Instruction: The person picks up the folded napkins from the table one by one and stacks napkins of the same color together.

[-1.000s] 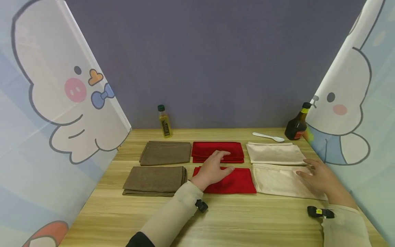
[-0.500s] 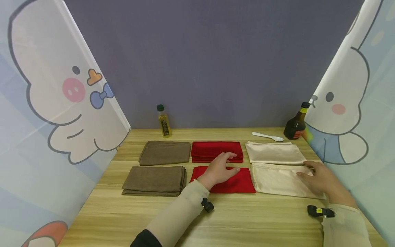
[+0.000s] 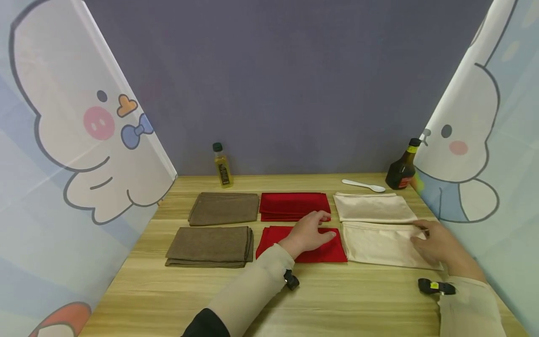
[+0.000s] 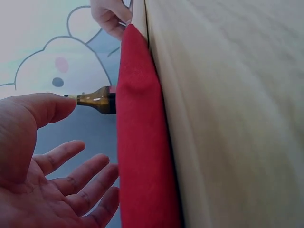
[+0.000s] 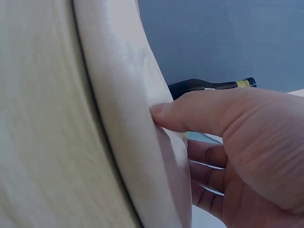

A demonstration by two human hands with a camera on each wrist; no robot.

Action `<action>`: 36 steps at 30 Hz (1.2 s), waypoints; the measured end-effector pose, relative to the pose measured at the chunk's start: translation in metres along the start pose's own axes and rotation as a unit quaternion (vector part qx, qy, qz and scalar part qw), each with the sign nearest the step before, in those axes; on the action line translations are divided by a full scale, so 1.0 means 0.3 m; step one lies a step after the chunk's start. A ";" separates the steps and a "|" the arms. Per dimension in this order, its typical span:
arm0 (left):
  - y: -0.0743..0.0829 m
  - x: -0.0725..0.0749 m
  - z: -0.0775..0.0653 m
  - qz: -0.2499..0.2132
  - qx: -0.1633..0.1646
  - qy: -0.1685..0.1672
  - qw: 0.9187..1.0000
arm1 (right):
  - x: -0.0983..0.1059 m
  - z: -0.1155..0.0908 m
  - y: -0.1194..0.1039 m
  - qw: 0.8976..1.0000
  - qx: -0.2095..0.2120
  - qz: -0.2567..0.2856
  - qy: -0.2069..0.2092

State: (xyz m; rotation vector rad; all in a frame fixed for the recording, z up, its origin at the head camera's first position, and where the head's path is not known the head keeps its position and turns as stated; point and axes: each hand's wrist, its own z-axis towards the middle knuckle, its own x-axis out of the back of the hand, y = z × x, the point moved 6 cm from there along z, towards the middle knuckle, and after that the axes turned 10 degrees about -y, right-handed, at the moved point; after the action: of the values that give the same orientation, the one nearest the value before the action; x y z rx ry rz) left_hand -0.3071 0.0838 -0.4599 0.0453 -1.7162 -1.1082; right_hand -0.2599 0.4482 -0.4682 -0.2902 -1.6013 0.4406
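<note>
My left hand (image 3: pixel 308 234) hovers over the nearer red folded cloth (image 3: pixel 278 234), fingers spread and holding nothing. In the left wrist view its fingers (image 4: pixel 85 183) stand apart from the red cloth. My right hand (image 3: pixel 440 245) is at the right end of the nearer cream folded cloth (image 3: pixel 379 243). In the right wrist view its thumb (image 5: pixel 171 116) presses on the cream cloth, while the other fingers lie partly hidden behind the cloth's edge. Behind these lie another red cloth (image 3: pixel 294 203) and another cream cloth (image 3: pixel 372 208).
Two brown folded cloths (image 3: pixel 210 243) lie at the left. A small bottle of yellow oil (image 3: pixel 223 169) stands at the back, left of middle. A dark sauce bottle (image 3: pixel 402 168) and a white spoon (image 3: pixel 364 185) are back right. Printed fabric walls flank the table (image 3: pixel 337 299).
My left hand has moved right across the nearer red cloth. The right thumb has shifted slightly right on the cream cloth. The cloths stay where they are.
</note>
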 end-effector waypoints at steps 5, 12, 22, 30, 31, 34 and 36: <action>0.016 -0.018 0.017 0.017 -0.006 -0.012 1.000 | 0.000 0.010 0.005 1.000 0.008 -0.022 0.017; 0.022 -0.037 0.050 0.053 0.012 -0.018 0.998 | -0.008 0.015 0.002 0.999 0.020 -0.020 0.018; 0.036 -0.065 0.090 0.073 0.026 -0.037 0.996 | -0.016 0.014 -0.005 1.000 0.010 -0.014 0.001; 0.038 -0.080 0.126 0.074 0.029 -0.049 0.996 | -0.009 0.010 -0.022 1.000 0.011 -0.013 -0.005; 0.040 -0.080 0.129 0.077 0.031 -0.049 0.995 | -0.010 0.010 -0.023 1.000 0.010 -0.011 -0.006; 0.046 -0.083 0.136 0.085 0.035 -0.047 0.995 | -0.010 0.012 -0.021 1.000 0.006 -0.011 -0.007; 0.047 -0.087 0.138 0.084 0.039 -0.048 0.995 | -0.012 0.013 -0.018 1.000 0.007 -0.009 -0.002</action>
State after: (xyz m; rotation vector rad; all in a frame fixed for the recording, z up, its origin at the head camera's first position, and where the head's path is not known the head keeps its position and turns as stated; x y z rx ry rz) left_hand -0.3205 0.1319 -0.4705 -0.1042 -1.8138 -0.9317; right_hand -0.2632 0.4414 -0.4691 -0.2633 -1.6036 0.4393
